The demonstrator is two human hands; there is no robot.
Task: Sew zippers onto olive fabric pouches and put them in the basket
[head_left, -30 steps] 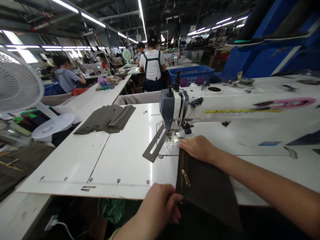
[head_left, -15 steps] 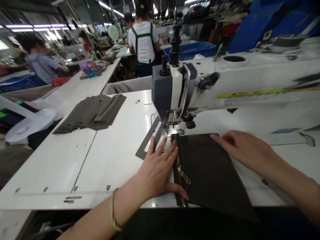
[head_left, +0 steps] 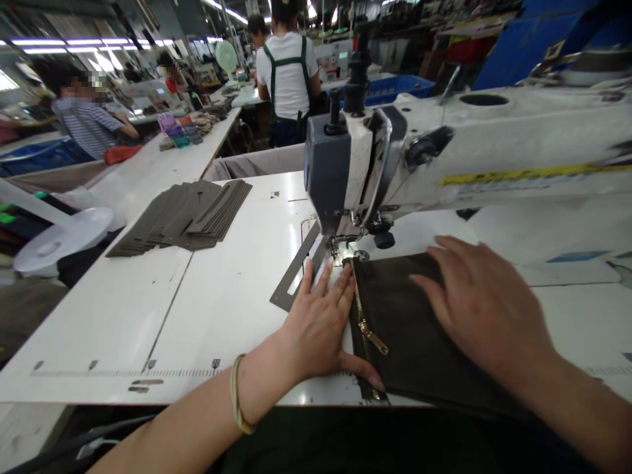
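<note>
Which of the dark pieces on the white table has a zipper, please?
The large piece that the left hand touches: a gold zipper runs along its edge. The fanned pieces and the slotted frame show none.

Cloth (head_left: pixel 419 316): dark olive-brown, plain
Zip (head_left: pixel 358 296): gold
Pull (head_left: pixel 374 339): gold
Slotted plate (head_left: pixel 295 271): grey, plain
Stack (head_left: pixel 172 214): grey-brown, plain
Table (head_left: pixel 212 309): white, dark scale marks along front edge
Machine head (head_left: pixel 330 164): dark blue-grey
Machine arm (head_left: pixel 523 138): white, yellow strip (head_left: pixel 523 176)
Wristband (head_left: pixel 234 392): pale yellow
Standing worker's shirt (head_left: pixel 291 85): white
Straps (head_left: pixel 290 61): dark green
Seated worker's shirt (head_left: pixel 93 128): blue-and-white stripes
Crate (head_left: pixel 395 89): blue
</note>
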